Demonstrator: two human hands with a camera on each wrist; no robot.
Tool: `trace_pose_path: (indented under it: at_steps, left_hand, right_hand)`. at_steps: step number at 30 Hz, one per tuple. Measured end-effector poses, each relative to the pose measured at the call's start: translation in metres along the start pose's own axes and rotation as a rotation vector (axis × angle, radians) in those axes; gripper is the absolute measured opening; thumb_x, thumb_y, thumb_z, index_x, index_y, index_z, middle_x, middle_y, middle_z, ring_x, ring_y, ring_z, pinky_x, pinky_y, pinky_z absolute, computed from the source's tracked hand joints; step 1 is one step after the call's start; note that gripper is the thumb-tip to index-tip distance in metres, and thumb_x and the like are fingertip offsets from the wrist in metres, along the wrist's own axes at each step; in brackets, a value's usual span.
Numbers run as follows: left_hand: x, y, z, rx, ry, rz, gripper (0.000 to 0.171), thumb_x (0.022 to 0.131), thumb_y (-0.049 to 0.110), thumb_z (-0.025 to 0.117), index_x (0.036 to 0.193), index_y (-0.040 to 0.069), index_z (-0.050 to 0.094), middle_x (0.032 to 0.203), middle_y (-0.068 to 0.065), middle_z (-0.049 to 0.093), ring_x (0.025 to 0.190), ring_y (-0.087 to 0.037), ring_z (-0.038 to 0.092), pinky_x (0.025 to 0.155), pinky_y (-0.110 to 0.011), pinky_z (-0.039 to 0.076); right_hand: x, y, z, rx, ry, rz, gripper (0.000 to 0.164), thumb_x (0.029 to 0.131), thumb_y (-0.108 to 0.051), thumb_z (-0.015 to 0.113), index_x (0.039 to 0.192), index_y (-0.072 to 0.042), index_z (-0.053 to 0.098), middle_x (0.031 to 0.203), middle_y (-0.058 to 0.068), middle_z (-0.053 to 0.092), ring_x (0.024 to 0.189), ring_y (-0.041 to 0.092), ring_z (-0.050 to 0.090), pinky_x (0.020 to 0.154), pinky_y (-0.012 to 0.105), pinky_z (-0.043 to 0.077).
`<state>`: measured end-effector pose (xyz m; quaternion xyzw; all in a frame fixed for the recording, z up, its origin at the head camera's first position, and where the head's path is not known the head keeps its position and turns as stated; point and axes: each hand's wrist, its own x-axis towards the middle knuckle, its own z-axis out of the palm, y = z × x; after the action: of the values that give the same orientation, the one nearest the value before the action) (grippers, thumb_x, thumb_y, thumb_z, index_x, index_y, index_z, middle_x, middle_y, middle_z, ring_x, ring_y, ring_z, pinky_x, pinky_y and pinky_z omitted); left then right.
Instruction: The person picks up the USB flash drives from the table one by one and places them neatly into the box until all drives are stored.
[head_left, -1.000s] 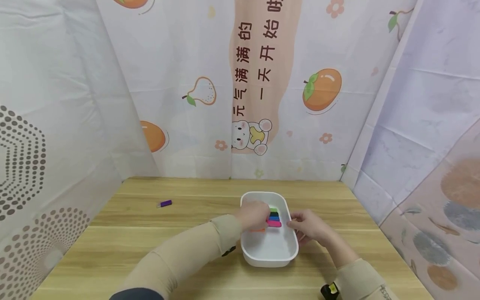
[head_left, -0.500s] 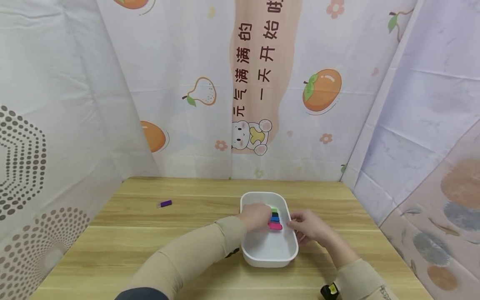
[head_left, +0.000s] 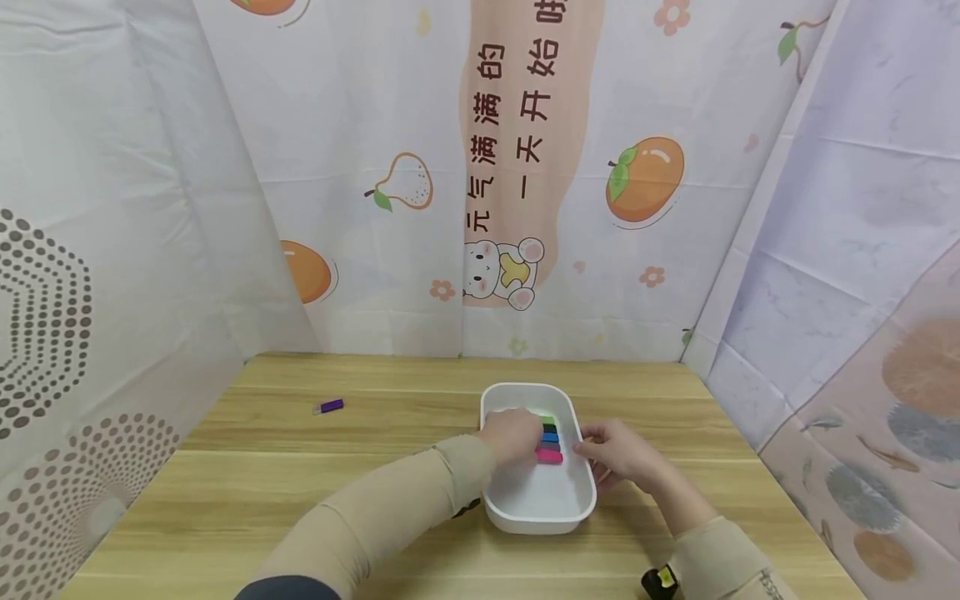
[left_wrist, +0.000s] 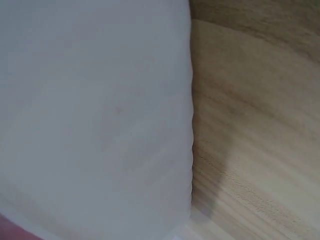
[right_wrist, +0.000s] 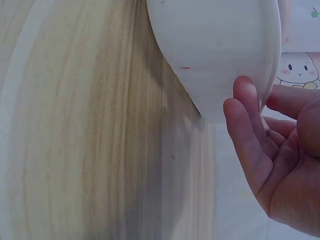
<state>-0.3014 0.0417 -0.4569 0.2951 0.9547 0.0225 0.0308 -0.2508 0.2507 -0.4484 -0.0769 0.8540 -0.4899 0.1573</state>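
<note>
A white plastic bin (head_left: 540, 500) stands on the table. Several short coloured sticks lie in a row inside it: green, dark, blue, a duller purple-grey one and a pink stick (head_left: 550, 456). My left hand (head_left: 513, 435) reaches over the near-left rim into the bin, at the left ends of the row. Its fingers are hidden, so what it holds does not show; the left wrist view has only the bin's outer wall (left_wrist: 100, 110). At the right side, my right hand (head_left: 618, 454) pinches the rim, thumb inside and fingers (right_wrist: 245, 92) against the outer wall.
A small purple stick (head_left: 332, 406) with a clear end lies on the wooden table (head_left: 390, 517), left of the bin. Printed curtains (head_left: 360, 275) stand behind and on both sides. A black item with a yellow mark (head_left: 660, 582) sits by the right sleeve.
My left hand has shifted slightly right inside the bin. The pink stick now lies a little lower, with a purple-grey one showing above it. The orange stick is no longer visible. My right hand stays put.
</note>
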Motion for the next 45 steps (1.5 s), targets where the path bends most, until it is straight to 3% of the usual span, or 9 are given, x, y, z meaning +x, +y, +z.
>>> trace_pose_path:
  at_steps: [5, 13, 24, 29, 35, 37, 40, 45]
  left_hand:
    - [0.002, 0.002, 0.002, 0.033, -0.005, -0.018, 0.017, 0.085, 0.017, 0.077, 0.075, 0.02, 0.063, 0.082, 0.001, 0.067, 0.073, -0.017, 0.06, 0.081, -0.056, 0.054]
    - [-0.006, 0.006, -0.003, 0.048, -0.005, -0.039, 0.012, 0.091, 0.015, 0.071, 0.081, 0.02, 0.066, 0.088, 0.001, 0.069, 0.081, -0.018, 0.062, 0.093, -0.059, 0.048]
    - [-0.007, 0.004, -0.003, 0.064, -0.002, -0.034, 0.011, 0.092, 0.016, 0.072, 0.083, 0.02, 0.068, 0.089, 0.001, 0.07, 0.084, -0.019, 0.064, 0.095, -0.061, 0.046]
    - [-0.011, 0.001, -0.013, 0.03, 0.008, 0.006, 0.015, 0.088, 0.021, 0.078, 0.078, 0.02, 0.067, 0.081, 0.005, 0.067, 0.081, -0.015, 0.062, 0.09, -0.058, 0.049]
    - [-0.02, -0.003, -0.029, -0.065, 0.038, 0.064, 0.021, 0.087, 0.03, 0.083, 0.076, 0.02, 0.068, 0.072, 0.01, 0.059, 0.07, -0.011, 0.054, 0.074, -0.036, 0.051]
    - [-0.022, -0.005, -0.034, -0.07, 0.051, 0.085, 0.019, 0.087, 0.033, 0.083, 0.08, 0.02, 0.071, 0.075, 0.011, 0.06, 0.072, -0.01, 0.054, 0.072, -0.032, 0.05]
    - [-0.025, -0.007, -0.04, -0.079, 0.066, 0.099, 0.02, 0.086, 0.037, 0.082, 0.093, 0.019, 0.076, 0.085, 0.01, 0.066, 0.078, -0.009, 0.056, 0.078, -0.034, 0.051]
    - [-0.034, -0.012, -0.051, -0.15, 0.084, 0.084, 0.037, 0.086, 0.04, 0.083, 0.115, 0.02, 0.075, 0.106, 0.009, 0.071, 0.091, -0.009, 0.06, 0.088, -0.038, 0.052]
  right_hand:
    - [0.0, -0.002, 0.0, -0.006, 0.0, 0.008, 0.037, 0.1, -0.015, 0.064, 0.13, 0.007, 0.061, 0.083, 0.012, 0.07, 0.061, 0.028, 0.068, 0.055, 0.045, 0.06]
    - [0.0, -0.005, 0.0, -0.012, -0.008, 0.004, 0.037, 0.101, -0.015, 0.063, 0.13, 0.007, 0.06, 0.085, 0.012, 0.07, 0.062, 0.027, 0.068, 0.056, 0.045, 0.06]
    - [0.001, -0.006, 0.002, -0.02, 0.013, 0.016, 0.036, 0.101, -0.013, 0.063, 0.131, 0.006, 0.061, 0.08, 0.012, 0.068, 0.062, 0.027, 0.068, 0.056, 0.044, 0.06]
    - [0.001, -0.005, 0.002, -0.021, 0.017, 0.014, 0.035, 0.1, -0.013, 0.063, 0.129, 0.006, 0.061, 0.081, 0.012, 0.068, 0.062, 0.027, 0.068, 0.055, 0.044, 0.06]
    - [0.0, -0.004, 0.002, -0.027, 0.015, 0.012, 0.035, 0.1, -0.015, 0.064, 0.129, 0.005, 0.062, 0.081, 0.012, 0.069, 0.062, 0.027, 0.068, 0.056, 0.044, 0.06]
    - [0.0, -0.004, 0.002, -0.028, 0.015, 0.014, 0.036, 0.1, -0.015, 0.064, 0.129, 0.006, 0.062, 0.082, 0.013, 0.068, 0.062, 0.028, 0.068, 0.056, 0.045, 0.06]
    - [-0.001, -0.004, 0.002, -0.028, 0.019, 0.017, 0.037, 0.1, -0.015, 0.064, 0.129, 0.006, 0.061, 0.083, 0.013, 0.069, 0.062, 0.027, 0.068, 0.056, 0.045, 0.06]
    - [-0.002, -0.004, 0.003, -0.036, 0.034, 0.035, 0.037, 0.1, -0.015, 0.065, 0.13, 0.006, 0.061, 0.085, 0.012, 0.068, 0.063, 0.027, 0.068, 0.056, 0.045, 0.06]
